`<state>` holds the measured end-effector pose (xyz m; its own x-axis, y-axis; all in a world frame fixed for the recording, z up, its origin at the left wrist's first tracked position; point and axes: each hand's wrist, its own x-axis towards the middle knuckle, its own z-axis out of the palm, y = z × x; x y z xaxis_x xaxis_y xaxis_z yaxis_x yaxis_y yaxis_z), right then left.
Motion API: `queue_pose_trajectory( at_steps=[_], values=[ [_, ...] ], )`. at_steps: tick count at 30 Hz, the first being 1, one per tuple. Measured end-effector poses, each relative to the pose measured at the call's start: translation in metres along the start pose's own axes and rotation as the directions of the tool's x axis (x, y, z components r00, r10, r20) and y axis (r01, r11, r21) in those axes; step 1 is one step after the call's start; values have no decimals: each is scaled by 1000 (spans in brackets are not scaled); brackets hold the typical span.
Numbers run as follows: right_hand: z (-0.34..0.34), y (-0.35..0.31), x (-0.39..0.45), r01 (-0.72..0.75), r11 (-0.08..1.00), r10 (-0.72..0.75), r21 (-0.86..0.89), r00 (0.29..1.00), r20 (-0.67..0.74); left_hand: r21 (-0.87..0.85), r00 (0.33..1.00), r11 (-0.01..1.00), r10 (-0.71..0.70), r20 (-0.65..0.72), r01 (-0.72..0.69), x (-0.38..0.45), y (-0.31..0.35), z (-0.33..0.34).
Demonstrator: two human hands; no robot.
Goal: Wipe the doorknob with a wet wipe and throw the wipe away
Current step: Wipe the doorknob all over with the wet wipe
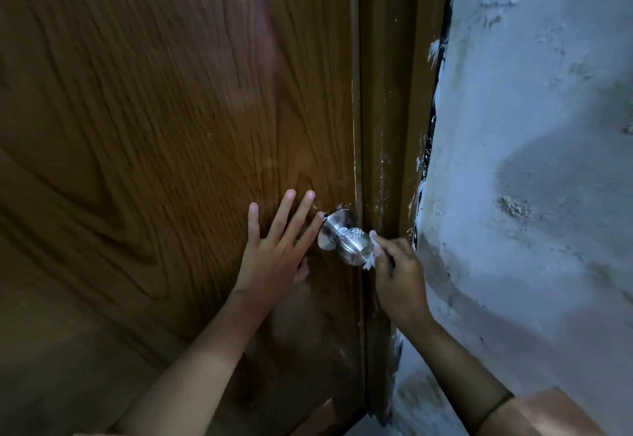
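Your right hand (397, 273) is curled around a bunched white wet wipe (371, 250), fingers clenched on it, pressing it against the right side of the doorknob (346, 238). Your left hand (274, 247) lies flat and spread on the door (154, 110) just left of the doorknob, grasping nothing; the index fingertip reaches the edge of the doorknob's round base plate. The doorknob is silver metal, sticking out from the door near its right edge, with a speckled band of droplets or foam around its neck. The door is dark brown with a wood-grain pattern. Right of the doorknob runs the brown door frame (387, 127), flecked with white paint. Beyond the frame stands a rough, pale plastered wall (531, 161).
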<state>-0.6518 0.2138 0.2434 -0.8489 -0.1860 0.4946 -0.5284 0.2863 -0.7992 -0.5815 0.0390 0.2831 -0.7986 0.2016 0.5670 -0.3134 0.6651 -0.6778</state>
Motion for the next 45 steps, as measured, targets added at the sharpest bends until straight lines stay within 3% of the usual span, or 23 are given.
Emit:
queue_pose_trajectory(
  at_steps=[6,8,11,13,16,18,22,25,28,31,32,34,37,40,43,45],
  values=[
    [0,-14,-7,302,948,-293,-99,952,90,2,1000,1000,-2,8,2,0,-1,0],
    [-2,-12,-5,247,969,-245,-32,968,52,5,1000,1000,4,7,-4,0,0,0],
    [-2,-8,1,9,995,-11,98,1000,21,12,1000,1000,8,11,-9,1,0,0],
    [0,-7,4,-92,991,89,93,995,37,7,1000,1000,4,17,-4,0,0,0],
    [2,-17,-4,132,989,-130,-60,991,33,-4,1000,1000,-1,19,2,-1,0,-1],
    [4,-20,-13,290,942,-272,-166,954,126,-10,1000,1000,-2,19,2,0,-1,-1],
    [3,-14,-13,295,946,-278,-135,952,132,-27,1000,1000,0,10,0,0,-1,-2],
    [2,-17,-6,163,986,-162,-42,987,22,-34,1000,999,5,9,-5,0,-2,-2],
    [2,-17,1,-110,989,111,97,994,-7,-25,1000,1000,2,9,-2,0,-2,-1],
    [0,-17,13,-504,773,485,385,861,152,-19,1000,1000,1,10,-1,0,-2,-1],
    [0,-17,17,-569,702,539,428,818,203,-21,1000,1000,-1,8,1,0,-2,-1],
    [1,-18,21,-591,704,549,393,805,226,-29,1000,1000,-1,8,1,0,-3,-1],
    [1,-23,24,-467,857,441,216,883,159,-30,1000,1000,0,7,1,-1,-3,-1],
    [-2,-27,24,-126,992,129,-30,984,121,-17,1000,1000,-4,0,4,0,-3,-1],
    [1,-32,13,201,964,-176,-171,972,155,-24,1000,1000,-6,-9,6,0,-2,-1],
    [2,-30,7,191,967,-175,-166,978,110,-28,1000,1000,-2,-13,2,0,-1,0]
  ],
)
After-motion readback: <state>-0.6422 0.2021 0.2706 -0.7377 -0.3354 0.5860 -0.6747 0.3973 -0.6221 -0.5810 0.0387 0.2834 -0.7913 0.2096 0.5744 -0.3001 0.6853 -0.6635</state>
